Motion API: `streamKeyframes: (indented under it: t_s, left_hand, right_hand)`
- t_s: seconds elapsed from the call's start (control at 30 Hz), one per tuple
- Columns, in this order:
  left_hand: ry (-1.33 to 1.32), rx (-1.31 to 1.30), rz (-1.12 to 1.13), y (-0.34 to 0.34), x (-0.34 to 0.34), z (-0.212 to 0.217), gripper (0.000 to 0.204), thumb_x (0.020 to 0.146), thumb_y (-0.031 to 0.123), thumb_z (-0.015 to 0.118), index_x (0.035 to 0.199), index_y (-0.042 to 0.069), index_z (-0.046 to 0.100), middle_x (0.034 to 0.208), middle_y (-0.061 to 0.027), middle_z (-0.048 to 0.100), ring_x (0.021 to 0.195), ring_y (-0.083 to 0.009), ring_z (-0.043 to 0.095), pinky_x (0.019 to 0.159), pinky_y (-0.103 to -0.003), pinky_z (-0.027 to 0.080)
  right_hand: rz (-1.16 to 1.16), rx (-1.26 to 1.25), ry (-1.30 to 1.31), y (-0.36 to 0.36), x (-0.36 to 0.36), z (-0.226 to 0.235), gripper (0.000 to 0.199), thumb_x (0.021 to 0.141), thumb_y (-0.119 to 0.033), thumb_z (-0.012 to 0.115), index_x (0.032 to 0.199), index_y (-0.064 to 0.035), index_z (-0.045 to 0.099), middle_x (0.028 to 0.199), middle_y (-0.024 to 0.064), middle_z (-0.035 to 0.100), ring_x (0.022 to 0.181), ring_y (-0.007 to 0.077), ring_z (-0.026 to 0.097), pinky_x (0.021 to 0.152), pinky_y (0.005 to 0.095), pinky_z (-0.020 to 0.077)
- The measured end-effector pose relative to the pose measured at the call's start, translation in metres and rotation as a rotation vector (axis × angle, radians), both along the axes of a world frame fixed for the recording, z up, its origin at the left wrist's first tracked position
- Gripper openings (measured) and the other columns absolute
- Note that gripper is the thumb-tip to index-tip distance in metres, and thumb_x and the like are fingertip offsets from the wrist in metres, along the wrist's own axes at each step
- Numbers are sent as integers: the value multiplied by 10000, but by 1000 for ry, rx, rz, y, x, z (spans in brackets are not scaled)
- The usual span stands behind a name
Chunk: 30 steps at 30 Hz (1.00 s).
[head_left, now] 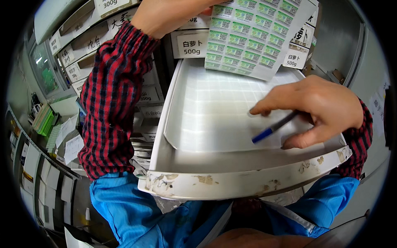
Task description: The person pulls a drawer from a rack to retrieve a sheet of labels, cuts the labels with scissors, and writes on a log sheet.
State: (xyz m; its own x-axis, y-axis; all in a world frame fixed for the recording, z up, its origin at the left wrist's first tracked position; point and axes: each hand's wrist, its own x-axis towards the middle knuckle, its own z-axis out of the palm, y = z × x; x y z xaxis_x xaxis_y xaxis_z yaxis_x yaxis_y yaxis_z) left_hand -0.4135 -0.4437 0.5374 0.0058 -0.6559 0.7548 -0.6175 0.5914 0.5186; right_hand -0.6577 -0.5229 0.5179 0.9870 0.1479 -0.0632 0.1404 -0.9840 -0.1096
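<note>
Worn tray rim (231, 182), R hand (318, 109) w/ pen (273, 129).

- White plastic drawer tray (231, 182), pulled out from a rack of labelled drawers (87, 45); front lip scuffed, w/ torn sticker residue and brownish patches.
- Inside the tray: a blank white backing sheet (206, 120), faint grid of peeled label squares, lying flat; its left edge curls up a bit against the tray wall.
- Right hand (318, 109) rests on the sheet's right part, fingertips down on it, a blue-tipped pen (273, 128) pinched in the fingers, tip just above the sheet.
- Sheet of green-and-white labels (252, 33) hangs over the tray's far end, held up by the left hand (169, 14); can't tell if its lower edge touches the tray.
</note>
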Motion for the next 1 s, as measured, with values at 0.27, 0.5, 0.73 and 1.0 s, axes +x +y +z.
streamKeyframes:
  t_s: [0.27,0.5,0.73,1.0]
  left_hand:
    - [-193,-131,74,10,7,6,187,826,146,646,814,-41,643,664,-40,616,589,-95,553,560,-250,463]
    - [-178,-281,37,-1,15,-6,197,755,123,643,774,-73,650,640,-112,644,553,-145,606,533,-283,492]
    - [-139,-196,36,13,11,-1,191,747,123,657,795,-61,670,663,-118,665,551,-145,619,531,-279,495]
    - [-191,-174,26,-4,14,2,208,814,165,657,853,-39,647,707,-63,632,614,-116,590,568,-260,493]
  right_hand:
    - [21,33,-91,24,-13,1,332,692,-80,666,1008,20,653,838,131,673,597,238,645,525,297,476]
    - [-157,191,-188,20,-16,-22,281,563,2,582,821,33,690,780,166,674,667,226,680,583,259,510]
    - [-163,229,-221,20,-16,-27,208,603,25,601,786,18,700,683,125,651,569,158,617,514,225,444]
    - [-268,171,-164,23,-22,-10,172,631,-31,630,785,-14,704,667,18,640,459,19,423,430,181,297]
